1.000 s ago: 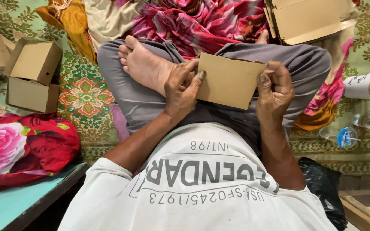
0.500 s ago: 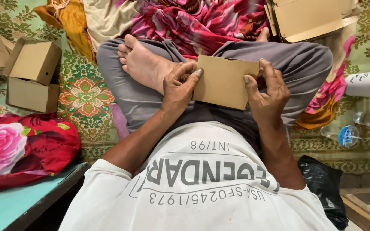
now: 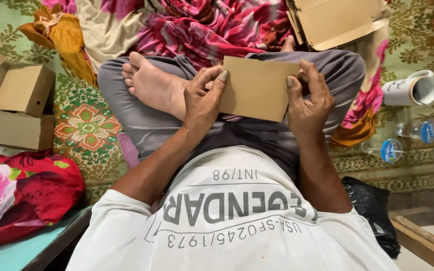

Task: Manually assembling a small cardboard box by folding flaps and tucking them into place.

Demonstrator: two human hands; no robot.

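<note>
In the head view, the left hand [image 3: 203, 98] and the right hand [image 3: 308, 98] both grip a flat brown cardboard piece [image 3: 257, 88] over the crossed legs, fingers closed on its left and right edges. Compared with a second ago, the cardboard now looks narrower and the right hand sits closer in, so a flap seems to be folded. Two made-up cardboard boxes [image 3: 21, 108] stand at nine o'clock, a white mug [image 3: 410, 90] lies at three o'clock, and more flat cardboard [image 3: 337, 22] lies at one o'clock.

Flat brown cardboard piece [image 3: 257, 88] hides palm of right hand [image 3: 310, 103]. Big brown cardboard box [image 3: 335, 22] cut off by top edge.
</note>
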